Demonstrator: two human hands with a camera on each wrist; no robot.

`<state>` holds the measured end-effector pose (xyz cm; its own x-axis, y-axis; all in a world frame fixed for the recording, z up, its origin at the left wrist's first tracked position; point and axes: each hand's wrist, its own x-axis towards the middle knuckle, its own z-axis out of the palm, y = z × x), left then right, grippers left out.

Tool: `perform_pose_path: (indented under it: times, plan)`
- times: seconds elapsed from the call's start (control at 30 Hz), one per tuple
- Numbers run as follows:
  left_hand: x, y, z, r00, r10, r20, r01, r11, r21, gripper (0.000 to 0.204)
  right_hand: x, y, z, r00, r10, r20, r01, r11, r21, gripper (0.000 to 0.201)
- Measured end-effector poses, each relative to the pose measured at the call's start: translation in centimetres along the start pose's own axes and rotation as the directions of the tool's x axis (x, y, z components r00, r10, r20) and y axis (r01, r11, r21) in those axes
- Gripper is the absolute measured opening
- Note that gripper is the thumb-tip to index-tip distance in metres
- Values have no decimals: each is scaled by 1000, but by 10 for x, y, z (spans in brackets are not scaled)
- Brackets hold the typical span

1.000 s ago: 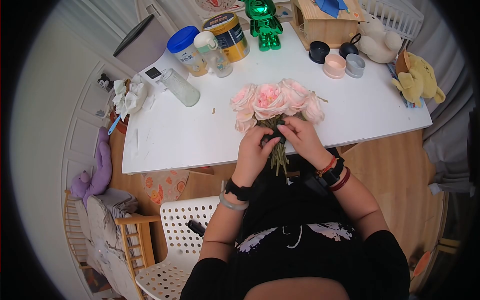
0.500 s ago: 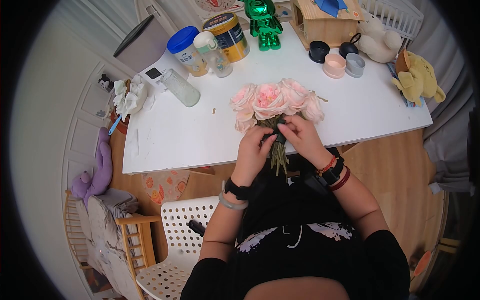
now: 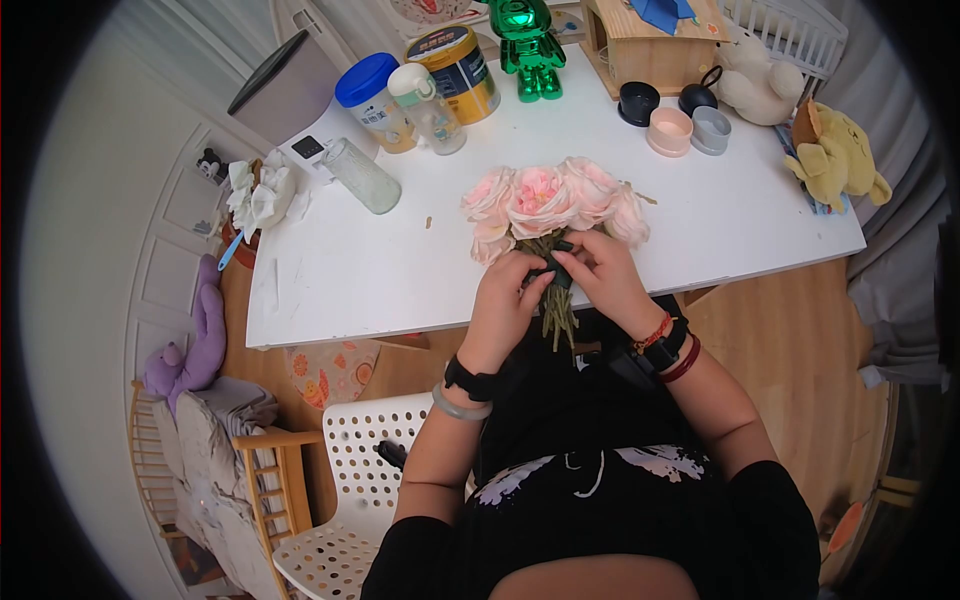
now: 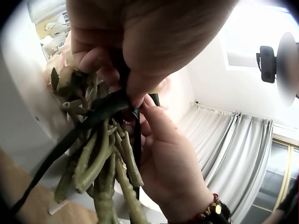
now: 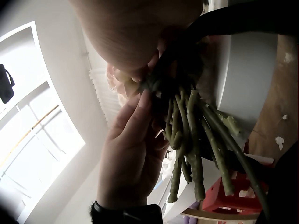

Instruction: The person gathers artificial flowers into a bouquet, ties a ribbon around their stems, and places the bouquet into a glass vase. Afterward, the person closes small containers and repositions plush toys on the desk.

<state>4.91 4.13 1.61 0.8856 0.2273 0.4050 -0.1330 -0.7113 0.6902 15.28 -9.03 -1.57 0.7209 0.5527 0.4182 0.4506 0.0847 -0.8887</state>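
A bouquet of pink roses (image 3: 540, 200) lies with its blooms over the white table and its green stems (image 3: 558, 322) extending past the front edge. A dark green ribbon (image 4: 103, 110) is wrapped around the stems just below the blooms, loose ends trailing down in the left wrist view. My left hand (image 3: 507, 303) pinches the ribbon from the left with thumb and fingers. From the right, my right hand (image 3: 606, 275) pinches it too, the two thumbs close together. In the right wrist view, a broad strip of ribbon (image 5: 229, 19) crosses above the cut stem ends.
On the white table (image 3: 420, 280) stand a ribbed glass vase (image 3: 362, 177), a blue-lidded can (image 3: 375, 100), a drinking bottle (image 3: 430, 115) and a shiny green figure (image 3: 530, 50). Small cups (image 3: 668, 132) and a yellow plush toy (image 3: 835, 160) occupy the right. A perforated white chair (image 3: 370, 480) is beside me.
Both hands stay at the ribbon below the blooms, with only slight finger shifts. My left wrist has moved a little to the left; the bouquet has hardly moved.
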Motion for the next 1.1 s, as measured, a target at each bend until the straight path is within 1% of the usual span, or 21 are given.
perform_pose_path:
  times: [0.13, 0.23, 0.3, 0.53, 0.6, 0.63, 0.7, 0.73, 0.77, 0.8, 0.87, 0.93, 1.0, 1.07, 1.1]
  plan:
    - [1, 1, 0, 1000, 14, -3, -14, 1000, 4, 14, 0, -2, 0, 1000, 12, 4, -12, 1000, -7, 21]
    - [1, 4, 1, 1000, -4, -5, 4, 999, -48, 13, -1, 0, 1, 1000, 19, 2, -19, 1000, 1, 21]
    - [1, 6, 0, 998, -59, 28, 61, 994, -87, 13, -1, 1, 2, 1000, 22, 0, -22, 1000, 11, 21]
    - [1, 6, -1, 998, -54, 45, 58, 993, -100, 13, 0, 0, 2, 1000, -6, -6, 6, 1000, -7, 20]
    - [-1, 3, 0, 993, -104, 49, 108, 990, -91, 14, 0, 0, 2, 1000, -9, -12, 9, 1000, -8, 20]
    - [-1, 1, 1, 993, -103, 50, 108, 990, -90, 14, 0, 1, 2, 1000, 0, -24, 0, 1000, -4, 20]
    - [-3, -1, 2, 990, -136, 33, 139, 981, -132, 16, -1, 2, 3, 999, 9, -37, -9, 1000, -1, 21]
    - [-3, -1, 3, 990, -136, 33, 139, 982, -132, 16, -1, 3, 4, 998, 35, -51, -33, 999, 35, 21]
    - [-3, -2, 3, 986, -164, 37, 167, 974, -152, 16, -1, 4, 5, 996, 61, -64, -57, 996, 71, 21]
    - [-3, -2, 3, 981, -192, 40, 196, 966, -171, 16, -1, 5, 5, 996, 61, -63, -57, 996, 71, 21]
    - [-3, -1, 2, 979, -203, 32, 206, 962, -177, 16, -1, 8, 5, 995, 82, -58, -76, 992, 104, 21]
    - [-3, 1, 2, 976, -215, 23, 215, 959, -182, 16, -1, 6, 4, 995, 84, -48, -80, 994, 80, 21]
    - [-3, 3, 2, 966, -258, 11, 255, 949, -185, 15, -1, 6, 4, 996, 86, -38, -84, 995, 56, 21]
    - [-3, 0, 5, 971, -240, -9, 233, 952, -197, 15, -1, 10, 8, 990, 118, -73, -98, 968, 233, 20]
    - [-3, -1, 6, 975, -222, -29, 211, 955, -209, 15, -2, 12, 7, 990, 117, -73, -97, 968, 233, 20]
